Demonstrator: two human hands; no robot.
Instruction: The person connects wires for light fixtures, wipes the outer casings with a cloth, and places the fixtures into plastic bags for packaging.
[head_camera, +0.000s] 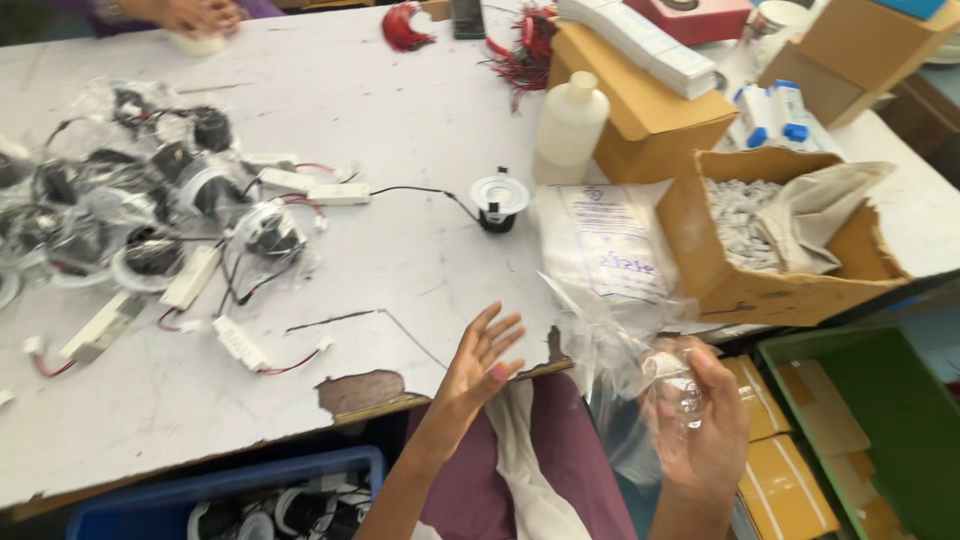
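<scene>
- The right hand (700, 425) sits nearest the camera, below the table edge, with its fingers curled around a clear plastic bag (625, 365); the bag rises crumpled from the grip toward the table edge.
- The left hand (478, 368) is raised just left of the bag, palm open and fingers spread, holding nothing and not touching the bag.
- A blue bin (130, 505) under the table edge, lower left, holds black-and-white round fixtures.
- The white worktable (400, 120) has a chipped front edge (362, 390) exposing brown board.
- 1 small recessed downlight (499, 198) with a white ring stands alone at mid-table, wired by a black cable to a white driver block (339, 194).
- A pile of bagged downlights (150, 210) with drivers and red-black leads covers the left side of the table.
- An open cardboard box (760, 290) at right holds small white parts.
- A white plastic bottle (572, 120) stands behind it, against a closed carton (650, 110).
- Another person's hand (195, 15) rests at the far edge.
</scene>
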